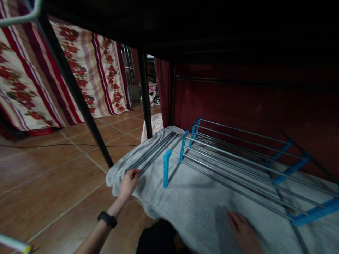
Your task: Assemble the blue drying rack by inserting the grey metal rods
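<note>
Hands, left (129, 183), right (243, 229), at blanket (201, 197) edge

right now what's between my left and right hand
Only bare grey blanket lies between the left hand and right hand, seen in the head view.

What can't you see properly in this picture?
1. Head view: the right hand, flat on the grey blanket, is cut off at the wrist by the bottom edge.
2. The left hand touches the loose rods; its back hides whether fingers grip one.
3. The blue rack runs off the right edge.
4. The pile beyond the doorway is too small to identify.
5. The bunk above is too dark.
</note>
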A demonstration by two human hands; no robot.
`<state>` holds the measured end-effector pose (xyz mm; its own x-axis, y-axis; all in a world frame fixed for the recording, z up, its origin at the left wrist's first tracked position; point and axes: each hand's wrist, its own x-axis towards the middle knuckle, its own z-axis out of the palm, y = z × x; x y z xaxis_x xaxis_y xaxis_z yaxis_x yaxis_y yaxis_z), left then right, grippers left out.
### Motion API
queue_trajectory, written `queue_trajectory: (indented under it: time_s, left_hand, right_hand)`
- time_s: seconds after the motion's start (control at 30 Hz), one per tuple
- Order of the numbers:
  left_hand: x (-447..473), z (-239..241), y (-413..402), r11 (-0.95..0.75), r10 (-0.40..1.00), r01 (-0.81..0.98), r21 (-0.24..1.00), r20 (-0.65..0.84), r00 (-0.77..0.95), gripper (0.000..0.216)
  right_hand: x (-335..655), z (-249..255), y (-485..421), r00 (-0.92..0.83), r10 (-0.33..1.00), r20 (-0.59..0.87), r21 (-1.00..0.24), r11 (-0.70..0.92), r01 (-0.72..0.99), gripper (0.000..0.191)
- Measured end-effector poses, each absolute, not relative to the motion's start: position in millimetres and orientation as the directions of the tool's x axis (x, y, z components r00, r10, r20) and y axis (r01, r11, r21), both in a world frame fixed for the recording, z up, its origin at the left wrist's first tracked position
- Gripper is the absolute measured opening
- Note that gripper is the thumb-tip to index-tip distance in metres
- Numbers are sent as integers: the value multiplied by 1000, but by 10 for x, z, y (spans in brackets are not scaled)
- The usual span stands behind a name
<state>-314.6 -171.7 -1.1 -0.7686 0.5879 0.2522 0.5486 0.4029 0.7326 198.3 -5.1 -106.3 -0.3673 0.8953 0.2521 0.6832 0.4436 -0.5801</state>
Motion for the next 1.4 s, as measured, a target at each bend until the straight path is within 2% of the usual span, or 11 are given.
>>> queue_trajectory:
  time_s: [0.1, 0.2, 0.27, 0.37, 0.77, 0.9, 1.03, 1.17, 1.27, 1.33, 1.4]
  left_hand:
    - [-3233, -84, -1535, 482, 691, 714, 508, 280, -666, 33]
    - [-3182, -96, -1380, 543, 741, 787, 293, 274, -613, 42]
    - [-3172, -94, -1312, 590, 746, 778, 216, 224, -628, 43]
    - [-3231, -89, -1241, 610, 756, 768, 195, 148, -637, 35]
    - [-3532, -29, -982, 693, 694, 659, 293, -26, -719, 23]
    - [-3414, -29, -1037, 682, 691, 663, 309, 24, -723, 26]
    - [-3258, 11, -1204, 647, 676, 679, 347, 150, -721, 25]
    - [-3067, 143, -1481, 567, 619, 592, 573, 178, -765, 29]
    - [-2853, 208, -1835, 282, 649, 568, 774, 282, -706, 43]
    - [-2669, 170, -2156, 218, 661, 488, 845, 240, -711, 54]
    - [-2464, 61, -2517, 252, 629, 388, 886, 155, -762, 64]
  right_hand:
    - [1961, -1122, -46, -376, 875, 305, -511, 484, 711, 38]
    - [1954, -1162, -55, -392, 859, 330, -467, 509, 723, 38]
    - [1956, -1176, -60, -399, 854, 333, -456, 516, 725, 38]
    - [1945, -1196, -61, -403, 855, 326, -426, 514, 745, 38]
    - [1836, -1360, -79, -391, 859, 330, -240, 477, 846, 40]
    - [1804, -1291, -104, -388, 875, 291, -262, 463, 847, 43]
    - [1793, -1225, -152, -375, 883, 282, -293, 452, 843, 44]
    - [1775, -1153, -216, -367, 894, 257, -341, 439, 831, 46]
    - [1751, -1065, -257, -354, 906, 231, -406, 420, 811, 47]
    - [1732, -985, -277, -322, 916, 240, -477, 400, 782, 47]
    - [1711, -883, -288, -280, 926, 254, -574, 377, 726, 47]
